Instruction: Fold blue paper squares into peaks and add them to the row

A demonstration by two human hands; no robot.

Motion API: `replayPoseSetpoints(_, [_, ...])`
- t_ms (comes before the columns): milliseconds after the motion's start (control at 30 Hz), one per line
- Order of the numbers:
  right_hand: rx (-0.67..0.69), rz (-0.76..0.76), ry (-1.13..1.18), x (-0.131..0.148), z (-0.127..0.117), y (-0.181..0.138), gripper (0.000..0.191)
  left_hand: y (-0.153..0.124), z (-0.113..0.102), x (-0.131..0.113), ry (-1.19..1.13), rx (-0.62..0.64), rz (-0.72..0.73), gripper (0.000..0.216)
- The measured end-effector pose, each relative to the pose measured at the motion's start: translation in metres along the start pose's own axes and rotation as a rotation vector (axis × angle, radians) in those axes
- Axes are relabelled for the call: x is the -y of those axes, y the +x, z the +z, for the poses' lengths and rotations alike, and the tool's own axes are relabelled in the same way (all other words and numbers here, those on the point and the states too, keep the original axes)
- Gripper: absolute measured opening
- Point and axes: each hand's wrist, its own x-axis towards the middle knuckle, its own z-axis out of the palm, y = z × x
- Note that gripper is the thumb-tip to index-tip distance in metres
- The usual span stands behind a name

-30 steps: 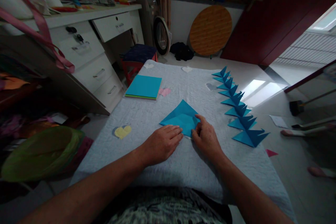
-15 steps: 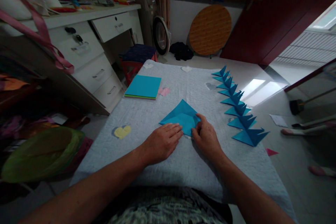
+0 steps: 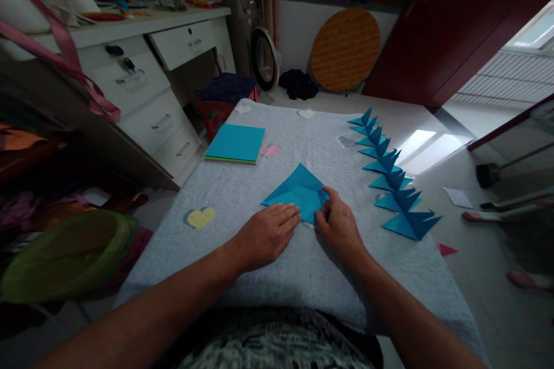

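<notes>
A blue sheet of paper (image 3: pixel 295 191), partly folded into a diamond, lies in the middle of the grey quilted table top (image 3: pixel 242 196). My left hand (image 3: pixel 266 235) rests flat on its near left edge, fingers stretched out. My right hand (image 3: pixel 340 226) presses and pinches the paper's near right corner, fingers curled. Part of the paper's near edge is hidden under both hands.
Several folded blue paper shapes (image 3: pixel 392 179) stand in a row along the table's right side. A stack of blue paper (image 3: pixel 236 144) lies at the far left. Paper hearts, yellow (image 3: pixel 201 217) and pink (image 3: pixel 270 151), lie about. White drawers (image 3: pixel 147 98) stand left, a green bag (image 3: pixel 64 253) below.
</notes>
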Motion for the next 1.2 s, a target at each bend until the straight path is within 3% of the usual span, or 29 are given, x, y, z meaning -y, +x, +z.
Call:
replayPoseSetpoints(333, [-0.061,-0.007,-0.127,-0.005,-0.006,-0.002,0.057,-0.001,0.001,-0.001,0.011,0.010,-0.002,0.036])
replayPoseSetpoints(500, [-0.087,-0.058,-0.067,-0.014,-0.012,-0.002,0.055,-0.001,0.000,0.000,0.013,0.017,0.010,0.038])
replayPoseSetpoints(600, [-0.139,-0.145,-0.054,-0.010,-0.017,-0.004,0.041,0.000,0.000,-0.001,0.024,0.008,0.011,0.037])
replayPoseSetpoints(700, [-0.188,-0.341,-0.008,0.001,-0.022,-0.007,0.026,0.001,0.000,-0.002,0.040,-0.005,0.006,0.032])
replayPoseSetpoints(800, [-0.076,-0.565,0.056,0.011,-0.021,-0.013,0.021,0.001,0.001,-0.003,0.043,-0.019,0.000,0.029])
replayPoseSetpoints(867, [0.024,-0.629,0.044,0.015,-0.018,-0.016,0.020,0.002,0.001,-0.003,0.044,-0.020,-0.005,0.030])
replayPoseSetpoints(967, [0.095,-0.611,0.006,0.015,-0.014,-0.018,0.019,0.001,0.001,-0.003,0.044,-0.014,-0.009,0.034])
replayPoseSetpoints(1200, [0.080,-0.555,-0.028,0.015,-0.013,-0.016,0.018,0.001,0.000,-0.003,0.043,0.002,0.004,0.032])
